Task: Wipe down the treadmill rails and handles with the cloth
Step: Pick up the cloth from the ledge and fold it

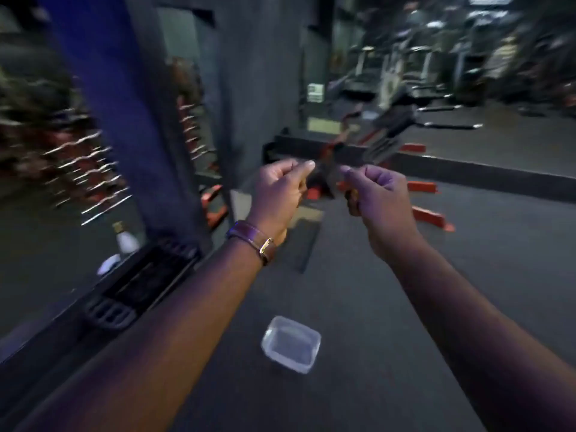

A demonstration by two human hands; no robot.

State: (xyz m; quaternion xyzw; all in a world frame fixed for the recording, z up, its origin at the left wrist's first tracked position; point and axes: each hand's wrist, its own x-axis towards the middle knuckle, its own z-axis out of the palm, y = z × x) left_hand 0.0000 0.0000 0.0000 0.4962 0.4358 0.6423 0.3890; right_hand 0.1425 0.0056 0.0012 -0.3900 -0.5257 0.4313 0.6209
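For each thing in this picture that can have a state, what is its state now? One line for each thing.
Left hand: raised, fingers curled; whether it pinches anything cannot be told through the blur.
Right hand: raised, fingers curled; a grip cannot be told.
Wrist strap: fastened on the left wrist.
Clear plastic container: on the floor, upright, no lid on it.
White bottle: standing by the mirror wall, cap on.
Cloth: not clearly visible.

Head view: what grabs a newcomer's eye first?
Two bare forearms reach forward, the left hand and right hand raised side by side at mid-frame with fingers curled; the picture is too blurred to tell whether they pinch anything, and no cloth shows. A brown wristband sits on the left wrist. Below, a clear plastic tub lies on the dark floor, and blurred treadmills stand far back on the right.
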